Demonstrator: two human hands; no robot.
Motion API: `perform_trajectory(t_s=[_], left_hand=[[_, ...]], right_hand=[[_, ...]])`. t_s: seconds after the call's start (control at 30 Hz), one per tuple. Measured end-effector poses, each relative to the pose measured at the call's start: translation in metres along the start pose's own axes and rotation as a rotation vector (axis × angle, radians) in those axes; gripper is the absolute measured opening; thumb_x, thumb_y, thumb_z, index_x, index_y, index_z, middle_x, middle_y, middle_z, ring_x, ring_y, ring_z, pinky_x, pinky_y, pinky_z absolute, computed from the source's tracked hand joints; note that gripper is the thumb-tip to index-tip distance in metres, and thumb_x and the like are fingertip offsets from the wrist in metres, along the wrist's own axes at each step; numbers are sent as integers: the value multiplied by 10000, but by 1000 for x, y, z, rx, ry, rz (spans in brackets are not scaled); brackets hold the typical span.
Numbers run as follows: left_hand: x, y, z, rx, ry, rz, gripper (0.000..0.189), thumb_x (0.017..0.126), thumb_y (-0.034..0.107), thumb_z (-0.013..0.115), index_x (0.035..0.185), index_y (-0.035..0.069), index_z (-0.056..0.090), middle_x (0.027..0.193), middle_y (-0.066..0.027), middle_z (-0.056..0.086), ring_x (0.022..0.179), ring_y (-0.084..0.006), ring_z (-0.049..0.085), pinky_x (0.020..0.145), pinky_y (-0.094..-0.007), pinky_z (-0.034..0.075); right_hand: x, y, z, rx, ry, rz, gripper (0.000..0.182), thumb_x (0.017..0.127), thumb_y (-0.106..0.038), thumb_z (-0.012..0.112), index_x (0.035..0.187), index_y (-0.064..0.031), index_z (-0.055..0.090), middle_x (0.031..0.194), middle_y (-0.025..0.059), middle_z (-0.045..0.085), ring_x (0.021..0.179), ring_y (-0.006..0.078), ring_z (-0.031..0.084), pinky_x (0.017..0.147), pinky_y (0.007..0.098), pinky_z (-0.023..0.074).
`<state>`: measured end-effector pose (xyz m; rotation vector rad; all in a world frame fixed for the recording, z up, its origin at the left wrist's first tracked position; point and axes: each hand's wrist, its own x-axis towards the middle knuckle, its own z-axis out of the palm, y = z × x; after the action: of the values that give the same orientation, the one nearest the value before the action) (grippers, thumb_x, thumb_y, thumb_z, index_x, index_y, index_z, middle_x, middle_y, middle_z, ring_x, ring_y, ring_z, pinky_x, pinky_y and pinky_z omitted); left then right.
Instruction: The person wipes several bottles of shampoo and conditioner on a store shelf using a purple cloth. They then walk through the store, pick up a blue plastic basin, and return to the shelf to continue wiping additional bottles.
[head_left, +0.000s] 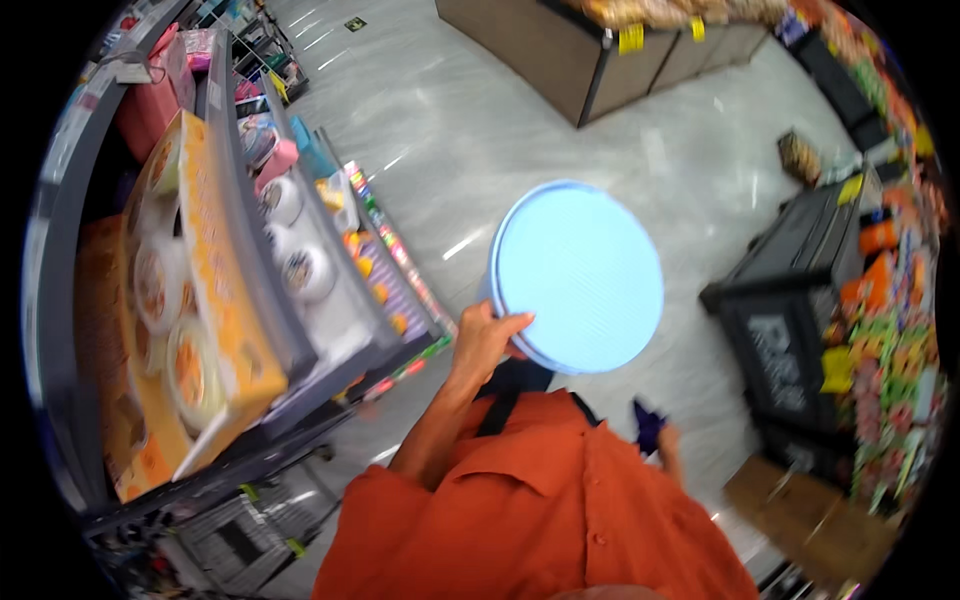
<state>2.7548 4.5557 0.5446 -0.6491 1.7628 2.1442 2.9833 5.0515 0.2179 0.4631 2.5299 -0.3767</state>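
Note:
In the head view, my left hand (484, 337) grips the near left rim of a light blue round plastic tub or lidded container (581, 277), its thumb on the flat, finely textured face. The object is held out before my orange shirt, above the floor; its far side and depth are hidden. Low at my right side, my right hand (669, 439) is shut on a dark purple cloth (647, 427). The hand is small in view and its fingers are partly hidden.
Tiered shelves hold a yellow display box (225, 300) and white round items (306, 271) at left. A brown-sided display bin (525, 52) stands ahead. Black crates (780, 352), packaged goods and a cardboard box (810, 517) are at right. Grey floor (420, 150) lies between; a shopping cart (240, 532) is behind left.

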Motion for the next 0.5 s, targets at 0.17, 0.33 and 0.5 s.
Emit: perform_trajectory(t_s=[0.17, 0.33, 0.5], left_hand=[[107, 55, 23, -12, 90, 49, 300, 774, 131, 679, 927, -119, 614, 777, -158, 658, 594, -202, 645, 469, -283, 542], [220, 106, 15, -92, 276, -3, 305, 777, 138, 679, 932, -113, 603, 754, -140, 644, 615, -198, 643, 470, -282, 541], [325, 164, 12, -213, 518, 23, 297, 773, 123, 675, 930, -116, 593, 805, -162, 643, 636, -222, 653, 470, -289, 554]], right_hand=[[55, -33, -10, 150, -284, 58, 241, 889, -175, 454, 880, -29, 645, 883, 193, 646, 835, 351, 628, 694, 466, 474], [179, -93, -69, 216, -393, 180, 248, 864, -199, 483, 939, -33, 652, 934, 177, 656, 866, 326, 635, 729, 437, 486], [350, -134, -144, -118, -498, -126, 285, 838, -223, 512, 997, -37, 658, 984, 160, 666, 897, 302, 643, 765, 409, 498]])
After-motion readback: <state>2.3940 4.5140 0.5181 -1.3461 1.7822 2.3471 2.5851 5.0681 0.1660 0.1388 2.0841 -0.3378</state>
